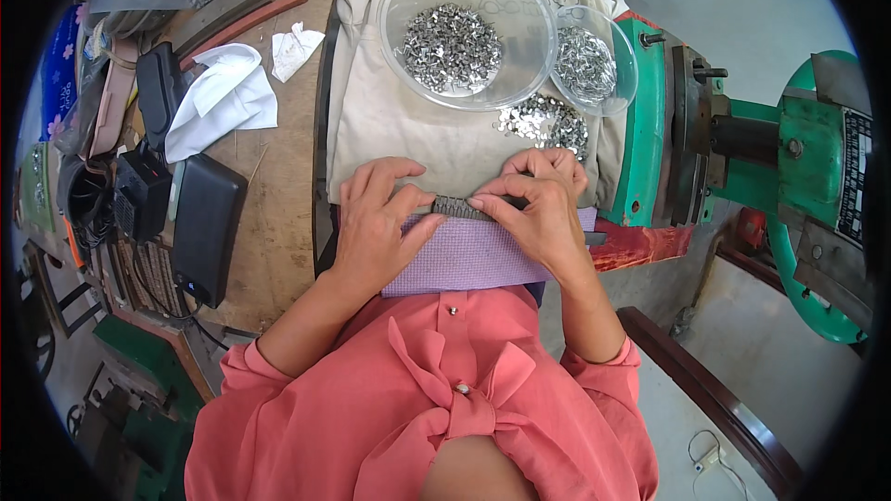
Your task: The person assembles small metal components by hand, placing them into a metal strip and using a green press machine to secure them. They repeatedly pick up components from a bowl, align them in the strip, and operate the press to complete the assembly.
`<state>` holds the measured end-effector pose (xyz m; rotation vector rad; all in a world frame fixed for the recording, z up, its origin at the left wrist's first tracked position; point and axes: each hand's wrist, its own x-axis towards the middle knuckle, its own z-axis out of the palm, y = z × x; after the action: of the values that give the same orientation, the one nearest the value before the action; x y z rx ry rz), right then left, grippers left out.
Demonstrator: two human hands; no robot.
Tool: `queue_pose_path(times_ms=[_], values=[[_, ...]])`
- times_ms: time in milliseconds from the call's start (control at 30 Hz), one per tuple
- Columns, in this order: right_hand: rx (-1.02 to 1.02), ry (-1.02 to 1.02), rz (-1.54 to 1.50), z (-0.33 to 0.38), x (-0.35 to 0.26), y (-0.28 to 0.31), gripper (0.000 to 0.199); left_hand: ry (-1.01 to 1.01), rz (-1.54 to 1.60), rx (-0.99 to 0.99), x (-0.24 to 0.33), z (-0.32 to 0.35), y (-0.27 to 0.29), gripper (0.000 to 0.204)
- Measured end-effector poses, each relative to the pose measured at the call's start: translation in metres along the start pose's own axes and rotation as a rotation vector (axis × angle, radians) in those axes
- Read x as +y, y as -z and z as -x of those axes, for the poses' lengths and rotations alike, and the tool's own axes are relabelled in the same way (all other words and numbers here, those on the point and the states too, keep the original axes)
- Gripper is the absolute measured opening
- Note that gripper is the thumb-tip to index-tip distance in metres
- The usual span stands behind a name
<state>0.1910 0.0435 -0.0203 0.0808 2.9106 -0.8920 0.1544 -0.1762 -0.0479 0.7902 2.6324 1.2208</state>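
A dark metal strip with a row of close ridges or slots [457,208] lies crosswise in front of me. My left hand [376,223] grips its left end between thumb and forefinger, the other fingers curled loosely above. My right hand [543,204] is closed in a pinch at the strip's right part, thumb tip on its top; whatever small piece lies in that pinch is hidden. Beyond the right hand is a loose pile of small shiny metal pieces [548,122]. Farther back stand a large clear tub [399,0] of small metal parts and a smaller clear bowl [627,65] of thin silvery pieces.
Beige cloth [371,130] covers the work surface, with a purple checked cloth [464,255] at my lap. To the right stands a green machine [798,148] with a handwheel. A black power bank [209,227], white cloth [227,97] and cables lie on the wooden table at left.
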Motion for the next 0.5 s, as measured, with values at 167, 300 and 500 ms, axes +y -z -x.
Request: queue_pose_path(times_ms=[167,300,500], values=[[-0.004,-0.015,0.003,0.0018,0.0011,0.0042,0.017,0.0,0.005,0.001,0.0002,-0.0003,0.0006,0.024],[-0.008,-0.013,-0.018,-0.0005,-0.0022,0.0011,0.017,0.002,0.015,0.003,-0.0005,0.0003,-0.0002,0.026],[-0.012,-0.014,-0.005,0.006,0.0057,0.0054,0.017,-0.006,0.007,0.009,-0.0009,0.0003,-0.0007,0.028]])
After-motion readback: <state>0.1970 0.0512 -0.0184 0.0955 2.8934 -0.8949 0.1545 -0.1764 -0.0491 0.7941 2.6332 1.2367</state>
